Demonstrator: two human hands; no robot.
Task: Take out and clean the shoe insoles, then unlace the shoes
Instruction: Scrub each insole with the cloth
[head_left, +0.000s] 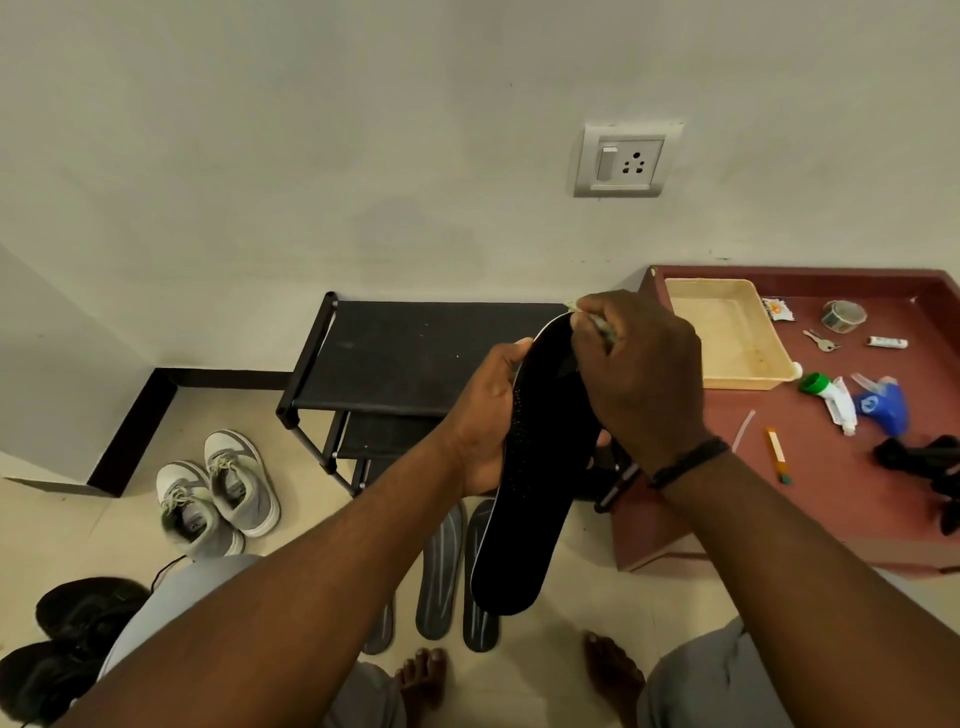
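While the left hand (485, 415) grips the black insole (530, 467), the right hand (639, 374) pinches its toe end.

- You've got 4 insoles: 1 black insole (524, 467) mid-frame, 3 grey insoles (439, 577) lower centre on the floor.
- 2 grey sneakers (218, 493), left.
- 2 black shoes (78, 634), lower left.
- 1 shoe rack (415, 353), centre.
- 1 beige tray (727, 332), right.
- 1 tape roll (842, 315), upper right.
- 1 wall socket (621, 162), top.
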